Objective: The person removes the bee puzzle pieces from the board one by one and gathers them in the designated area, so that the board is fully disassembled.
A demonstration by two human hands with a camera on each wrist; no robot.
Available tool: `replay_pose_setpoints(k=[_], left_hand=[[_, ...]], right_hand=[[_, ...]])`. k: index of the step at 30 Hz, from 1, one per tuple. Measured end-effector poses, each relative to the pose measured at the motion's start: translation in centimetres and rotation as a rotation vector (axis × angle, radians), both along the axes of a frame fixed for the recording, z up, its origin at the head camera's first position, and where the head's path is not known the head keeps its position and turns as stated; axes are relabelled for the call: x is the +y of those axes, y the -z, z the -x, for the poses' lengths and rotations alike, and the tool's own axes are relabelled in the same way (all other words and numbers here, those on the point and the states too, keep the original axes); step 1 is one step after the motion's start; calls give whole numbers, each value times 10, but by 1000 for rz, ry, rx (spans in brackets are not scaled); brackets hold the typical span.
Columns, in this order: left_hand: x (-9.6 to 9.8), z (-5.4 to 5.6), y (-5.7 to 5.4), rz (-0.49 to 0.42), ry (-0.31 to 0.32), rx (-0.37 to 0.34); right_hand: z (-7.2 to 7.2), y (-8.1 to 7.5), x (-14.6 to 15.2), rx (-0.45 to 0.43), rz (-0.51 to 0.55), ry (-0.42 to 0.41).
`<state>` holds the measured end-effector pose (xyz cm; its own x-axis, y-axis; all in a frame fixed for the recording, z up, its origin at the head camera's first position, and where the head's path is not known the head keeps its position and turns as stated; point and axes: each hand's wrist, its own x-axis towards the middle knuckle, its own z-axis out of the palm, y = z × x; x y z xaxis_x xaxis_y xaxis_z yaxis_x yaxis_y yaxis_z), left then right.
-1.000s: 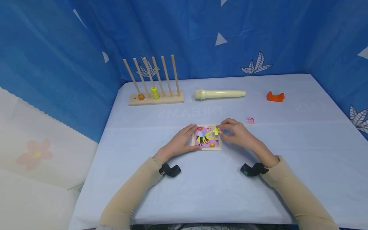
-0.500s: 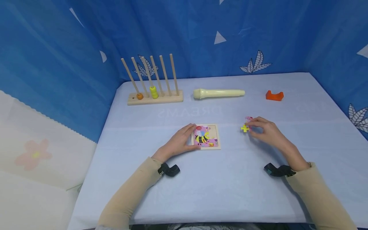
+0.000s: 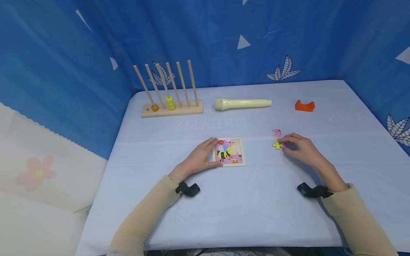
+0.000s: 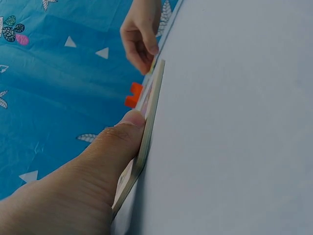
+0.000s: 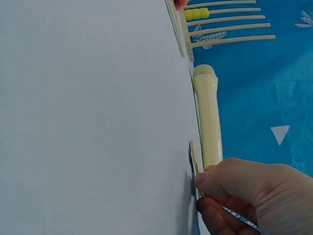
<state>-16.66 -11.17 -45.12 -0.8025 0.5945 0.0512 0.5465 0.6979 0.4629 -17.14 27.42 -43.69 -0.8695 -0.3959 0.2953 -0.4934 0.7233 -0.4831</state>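
My left hand (image 3: 198, 157) grips the left side of a small wooden jigsaw puzzle (image 3: 243, 153), thumb at the near edge and fingers at the far corner. A bee picture fills most of its frame, while bare wood shows at the upper right. Farther right, my right hand (image 3: 300, 149) pinches a yellow puzzle piece (image 3: 277, 145) between thumb and fingers, close over the table. Just beyond it lies a pink puzzle piece (image 3: 277, 132). In the right wrist view the pinched piece (image 5: 192, 151) is seen edge-on, its lower part hidden by the thumb.
A wooden peg stand (image 3: 189, 110) with orange and yellow beads stands at the back left. To its right lie a cream microphone-shaped stick (image 3: 245, 104) and an orange notched block (image 3: 304, 106). A blue curtain (image 3: 205, 42) hangs behind the white-covered table (image 3: 230, 209).
My right hand has carried the yellow puzzle piece from the puzzle's upper right corner rightward to beside the pink piece. My left hand has stayed on the puzzle.
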Motion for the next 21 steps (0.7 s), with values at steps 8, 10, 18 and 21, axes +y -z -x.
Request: replay_pose_setpoints(k=[8, 10, 18, 21], left_hand=[[0, 0, 0, 2, -3, 0], [0, 0, 1, 2, -1, -2], [-1, 1, 2, 1, 0, 7], [-1, 1, 1, 7, 3, 5]], right_hand=[[2, 2, 1, -24, -14, 4], [2, -2, -1, -46, -9, 15], [-4, -26, -46, -83, 87, -62], [-8, -26, -70, -114, 101, -139]])
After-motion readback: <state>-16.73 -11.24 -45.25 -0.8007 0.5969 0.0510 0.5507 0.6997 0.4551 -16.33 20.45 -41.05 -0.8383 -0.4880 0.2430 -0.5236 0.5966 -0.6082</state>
